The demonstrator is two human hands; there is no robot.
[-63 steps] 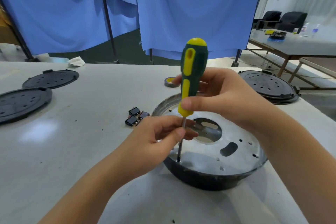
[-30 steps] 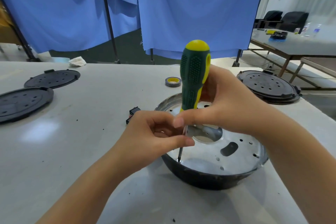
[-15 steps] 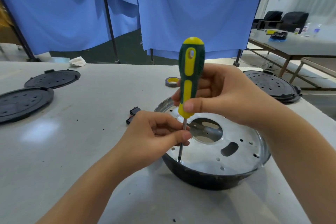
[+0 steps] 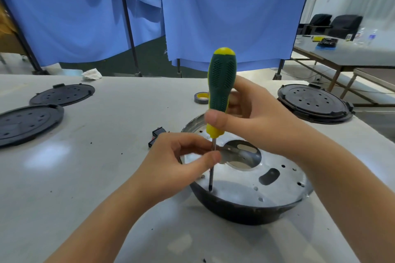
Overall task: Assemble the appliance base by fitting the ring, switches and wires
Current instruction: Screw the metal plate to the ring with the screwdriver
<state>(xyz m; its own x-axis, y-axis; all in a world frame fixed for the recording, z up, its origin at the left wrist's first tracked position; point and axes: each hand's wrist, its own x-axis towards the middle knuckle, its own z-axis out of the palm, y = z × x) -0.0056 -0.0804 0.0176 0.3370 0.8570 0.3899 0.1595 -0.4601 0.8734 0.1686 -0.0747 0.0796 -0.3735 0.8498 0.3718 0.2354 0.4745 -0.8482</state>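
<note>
Tabletop carries everything. The appliance base, a black bowl with a silver ring plate seated in its top, sits right of centre, near the front edge.

Step in hand, as I read it: screwing the ring down to the base. The screwdriver stands upright with its tip on the plate's near-left rim. I can't tell whether a screw sits under it; too small to see.

Right hand is wrapped round the green-yellow handle, thumb across the yellow collar. Left hand pinches the bare shaft between thumb and fingers, steadying it.

Next move probably calls for straight downward pressure while turning, with the shaft kept vertical so the tip doesn't skate across the metal. The other rim holes look empty, so more fasteners likely follow.

Around:
- two black perforated covers at far left, well apart from the base
- another stack of covers at far right
- black switches just beside the base, partly hidden by the left hand; not yet fitted
- tape roll behind the handle
- no wires visible

In the way: the left hand blocks the view of the rim's left side.
</note>
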